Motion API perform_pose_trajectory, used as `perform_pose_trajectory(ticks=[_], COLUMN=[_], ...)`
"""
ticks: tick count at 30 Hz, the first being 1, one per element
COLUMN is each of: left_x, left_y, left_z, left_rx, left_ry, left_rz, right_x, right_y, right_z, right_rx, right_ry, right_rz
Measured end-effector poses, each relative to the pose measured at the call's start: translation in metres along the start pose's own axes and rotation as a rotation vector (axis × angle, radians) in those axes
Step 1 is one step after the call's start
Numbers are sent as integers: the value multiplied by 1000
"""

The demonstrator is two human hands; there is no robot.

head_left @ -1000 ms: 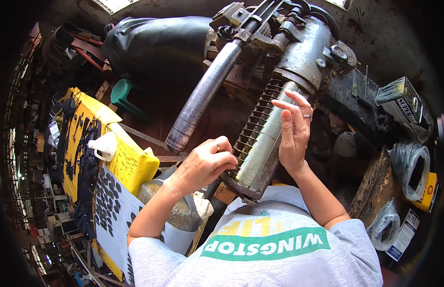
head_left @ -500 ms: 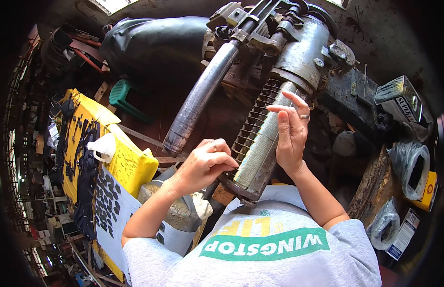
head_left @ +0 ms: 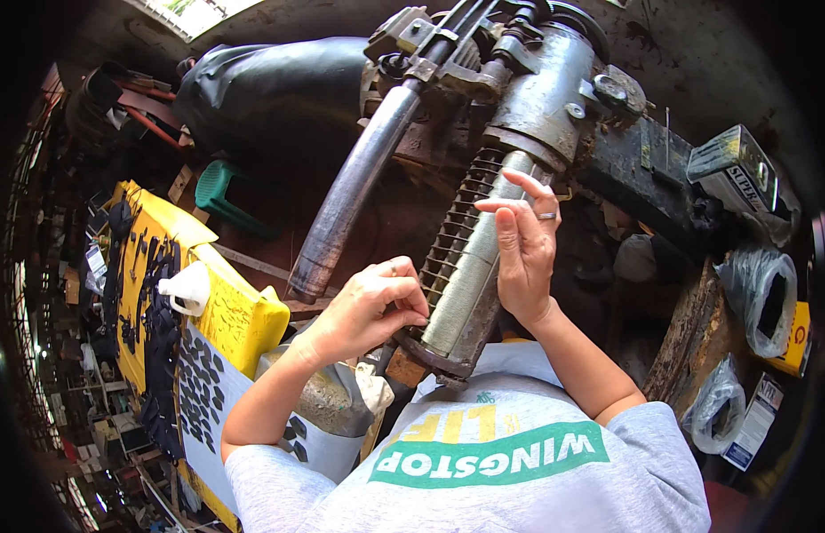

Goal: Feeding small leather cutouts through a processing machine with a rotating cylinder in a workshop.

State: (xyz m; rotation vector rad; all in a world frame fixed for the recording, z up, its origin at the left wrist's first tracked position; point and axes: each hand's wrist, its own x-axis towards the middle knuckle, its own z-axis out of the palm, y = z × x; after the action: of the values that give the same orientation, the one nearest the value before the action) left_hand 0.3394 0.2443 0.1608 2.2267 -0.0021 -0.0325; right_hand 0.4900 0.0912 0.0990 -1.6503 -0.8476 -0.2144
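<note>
A long metal machine arm slopes from a thick grey cylinder head [head_left: 546,93] down toward my chest. Along its top lies a pale, rough-textured strip [head_left: 461,293], with a dark spring-like coil [head_left: 454,226] running down the strip's left side. My left hand [head_left: 372,306] is pinched at the coil's lower end; whatever its fingertips hold is too small or hidden to make out. Over the strip's right side, my right hand [head_left: 528,244] has its index finger stretched out and its thumb raised, with nothing visible between them. A bare, shiny metal tube [head_left: 359,195] slants down left of the coil.
On the left is a yellow-covered surface [head_left: 168,222] with dark small parts, a white jug [head_left: 188,289] and a sheet bearing dark pieces [head_left: 199,373]. A green stool [head_left: 224,200] stands beyond. Plastic-wrapped rings [head_left: 757,306] and boxes sit at right. A clear bag [head_left: 319,395] is beside my left forearm.
The whole view has shifted slightly, so the machine appears a little further left. My left fingers remain pinched at the coil's lower end, and my right hand keeps nearly the same pose.
</note>
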Motion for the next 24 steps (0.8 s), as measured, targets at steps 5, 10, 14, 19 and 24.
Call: perform_pose_trajectory(ticks=[5, 10, 14, 19, 24], left_x=[-3, -3, -7, -7, -9], left_y=[-7, -11, -14, -14, -18], left_z=[1, 1, 5, 5, 8], left_rx=[-139, -221, -274, -324, -317], left_ry=[3, -18, -7, -28, -8], left_rz=[-98, -129, -156, -254, -192], right_x=[0, 1, 1, 0, 0], right_y=[1, 1, 0, 2, 0], right_z=[1, 0, 0, 0, 0], right_rx=[-16, -17, -15, -26, -24], right_ry=[-1, -7, -5, -5, 2], right_rz=[-9, -10, -15, -21, -22])
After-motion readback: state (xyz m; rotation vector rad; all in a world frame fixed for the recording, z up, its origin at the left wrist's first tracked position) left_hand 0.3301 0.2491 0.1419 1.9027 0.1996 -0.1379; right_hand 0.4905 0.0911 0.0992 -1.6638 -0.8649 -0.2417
